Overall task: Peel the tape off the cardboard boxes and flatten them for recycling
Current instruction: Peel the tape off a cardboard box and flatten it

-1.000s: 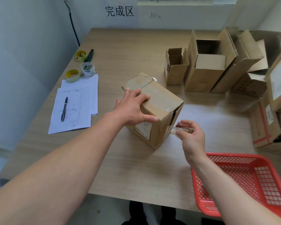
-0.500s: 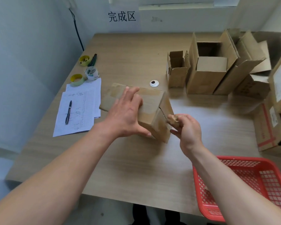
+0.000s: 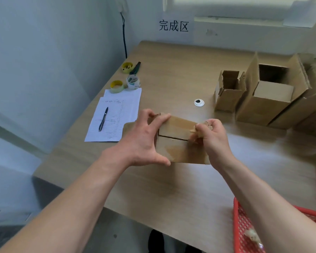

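Wooden table against a pale wall. At centre lies the cardboard box, on its side and not yet flattened; its flap seam shows as a dark slit. The left hand grips its left end, thumb below and fingers above. The right hand pinches crumpled tape at the right end, so peeling appears under way. Behind, open boxes stand unflattened. A red basket holds a pale scrap, probably tape.

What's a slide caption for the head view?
Left hand grips the cardboard box on the table while right hand pinches tape at its seam.
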`<state>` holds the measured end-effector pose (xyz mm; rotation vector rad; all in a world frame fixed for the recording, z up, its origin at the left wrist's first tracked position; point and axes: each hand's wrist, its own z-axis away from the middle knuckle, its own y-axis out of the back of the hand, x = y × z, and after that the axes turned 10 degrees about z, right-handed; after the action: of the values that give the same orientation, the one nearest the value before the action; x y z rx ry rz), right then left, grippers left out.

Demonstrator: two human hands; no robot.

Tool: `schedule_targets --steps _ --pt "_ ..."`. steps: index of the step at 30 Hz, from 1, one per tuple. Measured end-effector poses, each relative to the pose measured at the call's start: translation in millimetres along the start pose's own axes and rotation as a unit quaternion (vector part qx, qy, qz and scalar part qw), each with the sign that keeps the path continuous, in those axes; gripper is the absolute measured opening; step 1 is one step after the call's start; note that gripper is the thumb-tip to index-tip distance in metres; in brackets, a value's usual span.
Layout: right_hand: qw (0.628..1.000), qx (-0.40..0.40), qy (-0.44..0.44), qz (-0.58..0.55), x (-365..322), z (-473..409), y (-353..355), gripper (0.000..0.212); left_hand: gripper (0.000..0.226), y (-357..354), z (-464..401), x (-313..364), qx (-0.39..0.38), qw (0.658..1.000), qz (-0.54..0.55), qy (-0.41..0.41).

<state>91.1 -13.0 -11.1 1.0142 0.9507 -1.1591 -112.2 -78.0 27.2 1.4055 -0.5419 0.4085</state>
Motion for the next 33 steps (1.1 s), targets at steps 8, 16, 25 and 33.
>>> schedule_targets --steps 8,16,25,33 --pt "0.995 0.005 0.073 0.069 -30 -12 -16 0.023 0.12 -22 29 -4 0.142 0.986 0.078 0.043" --pt "0.841 0.091 0.276 0.455 23 -10 -13 0.011 0.121 -96 56 -17 0.141 0.965 0.176 0.133" --pt "0.836 0.053 0.317 0.445 42 1 2 0.029 0.123 -103 63 -46 0.071 0.971 0.138 0.181" --pt "0.822 0.041 0.299 0.484 47 2 3 0.014 0.11 -100 43 -46 0.042 0.989 0.04 0.132"
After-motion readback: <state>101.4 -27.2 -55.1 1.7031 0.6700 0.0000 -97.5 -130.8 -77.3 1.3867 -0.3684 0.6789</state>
